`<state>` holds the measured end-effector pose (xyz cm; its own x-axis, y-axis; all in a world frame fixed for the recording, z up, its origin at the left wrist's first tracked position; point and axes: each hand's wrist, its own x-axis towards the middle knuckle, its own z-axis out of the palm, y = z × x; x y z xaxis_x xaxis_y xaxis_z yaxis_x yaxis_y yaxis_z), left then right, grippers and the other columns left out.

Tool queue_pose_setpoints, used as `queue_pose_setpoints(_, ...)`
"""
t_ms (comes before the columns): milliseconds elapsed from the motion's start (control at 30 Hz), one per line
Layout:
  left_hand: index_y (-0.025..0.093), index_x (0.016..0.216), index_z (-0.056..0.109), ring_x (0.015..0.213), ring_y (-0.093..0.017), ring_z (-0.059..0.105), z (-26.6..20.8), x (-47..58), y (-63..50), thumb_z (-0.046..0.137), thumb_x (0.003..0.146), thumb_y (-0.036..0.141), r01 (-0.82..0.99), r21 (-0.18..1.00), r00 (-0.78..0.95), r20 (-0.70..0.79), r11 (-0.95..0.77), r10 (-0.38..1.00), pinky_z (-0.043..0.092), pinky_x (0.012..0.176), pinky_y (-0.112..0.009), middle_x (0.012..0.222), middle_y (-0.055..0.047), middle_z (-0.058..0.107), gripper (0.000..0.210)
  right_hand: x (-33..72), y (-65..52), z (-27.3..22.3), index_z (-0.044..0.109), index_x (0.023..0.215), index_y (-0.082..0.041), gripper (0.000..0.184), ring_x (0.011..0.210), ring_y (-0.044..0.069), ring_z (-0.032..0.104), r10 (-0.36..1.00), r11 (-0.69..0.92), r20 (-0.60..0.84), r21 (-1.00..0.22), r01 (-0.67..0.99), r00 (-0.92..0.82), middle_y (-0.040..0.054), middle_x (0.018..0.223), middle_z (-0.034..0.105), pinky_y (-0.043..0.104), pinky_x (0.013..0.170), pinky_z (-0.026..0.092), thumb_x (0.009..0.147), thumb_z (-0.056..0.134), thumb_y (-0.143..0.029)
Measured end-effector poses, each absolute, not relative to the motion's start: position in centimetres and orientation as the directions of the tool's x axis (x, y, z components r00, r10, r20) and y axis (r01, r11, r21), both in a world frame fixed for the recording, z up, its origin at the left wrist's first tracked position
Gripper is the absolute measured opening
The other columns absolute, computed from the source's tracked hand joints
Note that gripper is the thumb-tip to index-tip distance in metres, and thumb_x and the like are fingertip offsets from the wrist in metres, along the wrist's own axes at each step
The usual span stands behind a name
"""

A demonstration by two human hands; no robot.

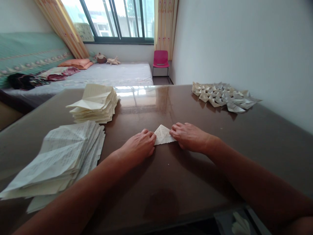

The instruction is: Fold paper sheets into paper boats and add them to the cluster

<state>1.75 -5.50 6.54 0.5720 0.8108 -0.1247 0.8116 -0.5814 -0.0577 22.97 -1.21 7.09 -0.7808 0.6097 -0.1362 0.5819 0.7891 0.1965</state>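
A small sheet of printed paper (163, 134), folded to a peak at the top, is held between my two hands just above or on the brown table. My left hand (143, 142) pinches its left corner, the fingers curled and pressed together. At the right corner, my right hand (186, 135) grips it the same way, thumb hidden beneath the fingers. The paper's lower edge looks ragged and runs nearly level between the hands. Parts of both corners are covered by my fingers.
Left of my arm lies a stack of printed sheets (63, 153), with a yellowish paper stack (97, 101) behind it. Several folded paper boats (220, 96) cluster at the table's (151, 182) far right, near the wall. Beyond are a bed (127, 73) and a pink chair (160, 58).
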Motion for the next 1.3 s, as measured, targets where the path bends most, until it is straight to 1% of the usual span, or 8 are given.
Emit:
queue_pose_setpoints(133,0.01,0.104,0.059,0.103,-0.024,0.055,6.2,2.3,-5.6,0.047,0.088,0.017,0.811,-0.105,0.565,-0.106,-0.575,0.818,0.046,0.09,-0.034,0.101,-0.013,0.063,0.021,22.5,-1.6,6.9,0.059,0.109,-0.013,0.024,0.092,0.023,0.058,0.614,0.779,-0.121,0.254,0.574,-0.78,0.0153,0.103,0.061,0.031,0.07,0.041,0.091,0.042,-0.016)
queue_pose_setpoints(333,0.013,0.109,0.055,0.1,-0.023,0.057,5.8,1.8,-5.5,0.046,0.088,0.015,0.827,-0.04,0.558,-0.073,-0.561,0.827,0.048,0.083,-0.032,0.098,-0.01,0.065,0.023,22.1,-1.6,6.6,0.059,0.106,-0.014,0.022,0.086,0.023,0.061,0.616,0.767,-0.069,0.28,0.578,-0.784,0.0124,0.096,0.064,0.032,0.07,0.04,0.092,0.043,-0.016)
queue_pose_setpoints(500,0.014,0.102,0.055,0.091,-0.022,0.058,6.1,2.3,-5.9,0.045,0.089,0.011,0.83,-0.014,0.554,-0.077,-0.557,0.829,0.048,0.074,-0.03,0.09,-0.007,0.065,0.017,22.0,-1.2,6.4,0.062,0.098,-0.016,0.018,0.084,0.022,0.063,0.626,0.768,-0.061,0.223,0.601,-0.778,0.0107,0.091,0.067,0.031,0.071,0.039,0.091,0.046,-0.017)
queue_pose_setpoints(667,0.014,0.097,0.058,0.092,-0.024,0.058,6.1,2.7,-5.8,0.049,0.09,0.022,0.835,-0.027,0.547,-0.071,-0.55,0.834,0.048,0.075,-0.032,0.092,-0.009,0.064,0.014,22.3,-0.8,7.5,0.068,0.084,-0.018,0.021,0.081,0.021,0.065,0.65,0.757,-0.107,0.171,0.631,-0.752,0.0086,0.087,0.07,0.028,0.067,0.039,0.09,0.048,-0.02)
queue_pose_setpoints(767,0.015,0.094,0.06,0.088,-0.022,0.058,5.8,2.4,-5.4,0.047,0.091,0.02,0.821,-0.053,0.568,-0.025,-0.568,0.823,0.048,0.075,-0.031,0.092,-0.008,0.063,0.014,22.6,-0.6,8.3,0.071,0.082,-0.019,0.025,0.08,0.02,0.066,0.667,0.745,-0.154,0.134,0.653,-0.729,0.0087,0.088,0.071,0.027,0.065,0.039,0.09,0.047,-0.022)
queue_pose_setpoints(967,0.02,0.086,0.068,0.082,-0.017,0.059,5.8,0.9,-4.1,0.045,0.092,0.026,0.824,0.065,0.564,-0.004,-0.563,0.825,0.044,0.072,-0.026,0.086,-0.004,0.065,0.024,24.3,1.3,8.2,0.074,0.093,-0.027,0.026,0.086,0.018,0.066,0.647,0.733,-0.159,-0.141,0.665,-0.746,0.0036,0.092,0.073,0.024,0.073,0.041,0.083,0.052,-0.018)
queue_pose_setpoints(1133,0.023,0.089,0.071,0.08,-0.016,0.06,4.9,0.3,-3.2,0.043,0.092,0.036,0.832,0.234,0.502,0.063,-0.502,0.862,0.043,0.071,-0.025,0.086,-0.003,0.068,0.031,25.4,3.3,6.9,0.075,0.094,-0.021,0.024,0.073,0.014,0.062,0.649,0.639,-0.142,-0.431,0.637,-0.747,0.0022,0.086,0.074,0.021,0.067,0.041,0.082,0.054,-0.024)
queue_pose_setpoints(1300,0.021,0.09,0.069,0.081,-0.018,0.062,3.6,0.4,-2.7,0.044,0.091,0.034,0.845,0.321,0.412,0.12,-0.428,0.903,0.043,0.074,-0.027,0.089,-0.003,0.07,0.028,25.4,4.1,5.7,0.072,0.09,-0.015,0.03,0.064,0.012,0.053,0.663,0.56,-0.159,-0.543,0.626,-0.731,0.0012,0.073,0.067,0.021,0.059,0.037,0.083,0.053,-0.037)
